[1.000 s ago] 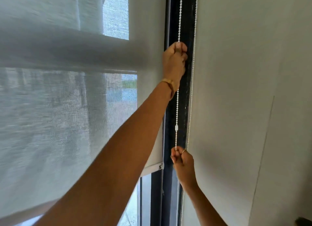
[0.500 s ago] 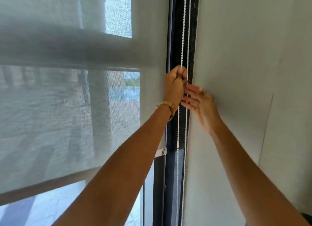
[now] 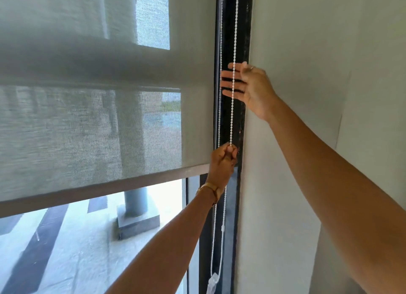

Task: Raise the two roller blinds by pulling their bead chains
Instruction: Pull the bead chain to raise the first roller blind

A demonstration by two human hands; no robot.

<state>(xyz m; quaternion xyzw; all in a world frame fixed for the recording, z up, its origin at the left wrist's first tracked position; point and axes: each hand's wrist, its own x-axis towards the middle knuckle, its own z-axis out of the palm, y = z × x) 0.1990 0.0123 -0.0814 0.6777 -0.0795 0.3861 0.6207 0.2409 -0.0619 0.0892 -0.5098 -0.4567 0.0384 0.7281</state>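
A grey mesh roller blind (image 3: 92, 122) covers the upper window, and its bottom bar (image 3: 105, 187) slants across mid-frame. A white bead chain (image 3: 234, 40) hangs in two strands along the black window frame (image 3: 243, 122). My left hand (image 3: 223, 159) is closed on the right strand, level with the blind's bottom bar. Higher up, my right hand (image 3: 248, 87) is at the same strand with fingers spread behind it, not closed. The chain loop ends at a white clip (image 3: 212, 286) near the bottom edge.
A plain pale wall (image 3: 307, 51) fills the right side, right beside the chain. Below the blind, bare glass (image 3: 66, 249) shows an outdoor floor with dark stripes and a grey pillar base (image 3: 138, 219). A gold bracelet (image 3: 208, 189) is on my left wrist.
My left hand has pulled the chain downward from above to the bar's level. My right hand let go low down, rose and opened beside the chain. The blind's bottom bar has risen.
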